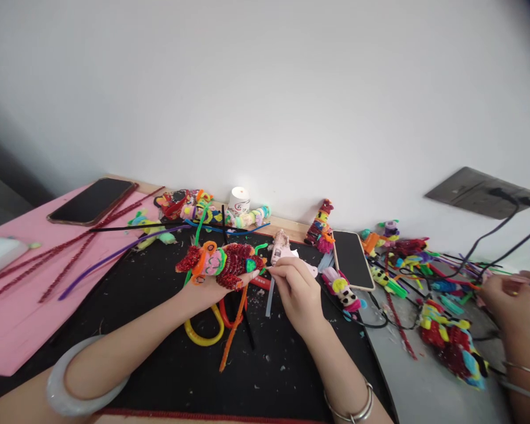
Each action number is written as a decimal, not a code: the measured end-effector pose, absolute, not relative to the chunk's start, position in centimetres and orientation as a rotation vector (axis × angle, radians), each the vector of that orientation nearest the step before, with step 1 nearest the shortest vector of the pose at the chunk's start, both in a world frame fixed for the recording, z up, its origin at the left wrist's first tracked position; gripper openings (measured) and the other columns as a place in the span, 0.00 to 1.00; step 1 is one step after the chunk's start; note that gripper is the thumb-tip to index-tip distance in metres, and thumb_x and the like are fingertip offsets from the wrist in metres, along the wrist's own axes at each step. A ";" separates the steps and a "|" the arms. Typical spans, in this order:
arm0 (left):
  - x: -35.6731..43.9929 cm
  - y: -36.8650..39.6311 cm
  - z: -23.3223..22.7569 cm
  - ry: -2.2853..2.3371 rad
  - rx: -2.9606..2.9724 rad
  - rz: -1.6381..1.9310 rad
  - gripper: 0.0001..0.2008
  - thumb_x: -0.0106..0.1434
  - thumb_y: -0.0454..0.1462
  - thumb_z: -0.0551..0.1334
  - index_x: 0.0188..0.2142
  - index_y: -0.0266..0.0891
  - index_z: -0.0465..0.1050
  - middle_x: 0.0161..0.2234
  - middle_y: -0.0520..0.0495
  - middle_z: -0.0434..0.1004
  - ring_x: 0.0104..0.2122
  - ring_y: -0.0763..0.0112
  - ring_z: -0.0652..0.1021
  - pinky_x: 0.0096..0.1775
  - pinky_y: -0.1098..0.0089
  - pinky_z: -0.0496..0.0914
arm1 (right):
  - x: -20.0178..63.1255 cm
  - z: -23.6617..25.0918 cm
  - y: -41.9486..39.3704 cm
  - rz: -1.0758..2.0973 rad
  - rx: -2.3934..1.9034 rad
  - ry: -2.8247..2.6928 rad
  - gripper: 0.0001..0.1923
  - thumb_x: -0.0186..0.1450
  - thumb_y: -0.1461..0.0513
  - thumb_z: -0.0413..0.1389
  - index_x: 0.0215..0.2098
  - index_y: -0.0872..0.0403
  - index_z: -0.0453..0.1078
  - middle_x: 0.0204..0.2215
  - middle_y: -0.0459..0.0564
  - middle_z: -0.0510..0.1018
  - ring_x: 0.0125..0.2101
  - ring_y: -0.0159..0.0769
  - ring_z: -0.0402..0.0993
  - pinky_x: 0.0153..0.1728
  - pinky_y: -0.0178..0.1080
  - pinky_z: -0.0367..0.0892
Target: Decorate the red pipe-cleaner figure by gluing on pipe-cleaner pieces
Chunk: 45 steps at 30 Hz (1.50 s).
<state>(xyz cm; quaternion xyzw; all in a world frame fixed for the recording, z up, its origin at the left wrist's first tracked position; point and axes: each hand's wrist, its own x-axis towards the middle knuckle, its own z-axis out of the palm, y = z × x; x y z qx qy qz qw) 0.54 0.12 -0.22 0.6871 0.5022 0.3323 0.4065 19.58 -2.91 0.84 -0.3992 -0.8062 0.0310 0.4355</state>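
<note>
My left hand [203,295] is closed around a pipe-cleaner doll [235,266] made of dark red chenille, with a pink face, an orange band and green trim. The doll lies on its side above the black mat. Beside its green and red end, my right hand [295,290] has thumb and forefinger pinched together; anything between them is too small to make out. Just behind the right hand lies a pale pink glue gun [281,246], partly covered by it. A translucent glue stick [270,299] is near those fingers. Below the doll show yellow loop handles [204,341] and an orange pipe cleaner [232,333].
A dark phone [92,200] and red pipe cleaners [48,265] lie on pink sheeting at left. Along the wall stand a white paper roll [239,200] and several finished dolls [321,227]. Another phone [353,259] is right. A co-worker's hands [510,300] work beside plugged-in cables [490,235].
</note>
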 end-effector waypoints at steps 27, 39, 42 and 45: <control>0.2 -0.3 1.7 1.120 1.719 0.943 0.07 0.50 0.37 0.63 0.27 0.40 0.65 0.26 0.52 0.72 0.27 0.67 0.72 0.30 0.67 0.68 | 19.5 1.3 -2.9 0.135 -1.022 -1.976 0.07 0.65 0.70 0.53 0.36 0.54 0.71 0.34 0.52 0.74 0.36 0.35 0.72 0.38 0.38 0.70; 0.0 -0.1 1.3 1.105 1.769 0.943 0.08 0.53 0.38 0.64 0.28 0.40 0.65 0.29 0.50 0.73 0.29 0.67 0.74 0.32 0.68 0.69 | 19.4 1.3 -2.9 0.130 -1.026 -1.973 0.07 0.66 0.70 0.53 0.37 0.56 0.73 0.34 0.53 0.76 0.36 0.35 0.73 0.39 0.38 0.71; 0.2 -0.2 1.4 1.126 1.732 0.954 0.09 0.52 0.39 0.64 0.27 0.41 0.64 0.27 0.50 0.73 0.28 0.67 0.73 0.31 0.68 0.68 | 19.4 1.3 -2.9 0.123 -1.033 -1.977 0.08 0.66 0.70 0.52 0.37 0.55 0.73 0.34 0.53 0.76 0.37 0.35 0.74 0.40 0.38 0.71; 0.4 -0.3 1.6 1.127 1.694 0.986 0.08 0.51 0.38 0.64 0.26 0.41 0.64 0.26 0.50 0.73 0.27 0.66 0.73 0.30 0.67 0.68 | 19.4 1.3 -2.9 0.112 -1.041 -1.988 0.09 0.66 0.69 0.52 0.38 0.53 0.73 0.35 0.53 0.76 0.37 0.36 0.74 0.40 0.39 0.71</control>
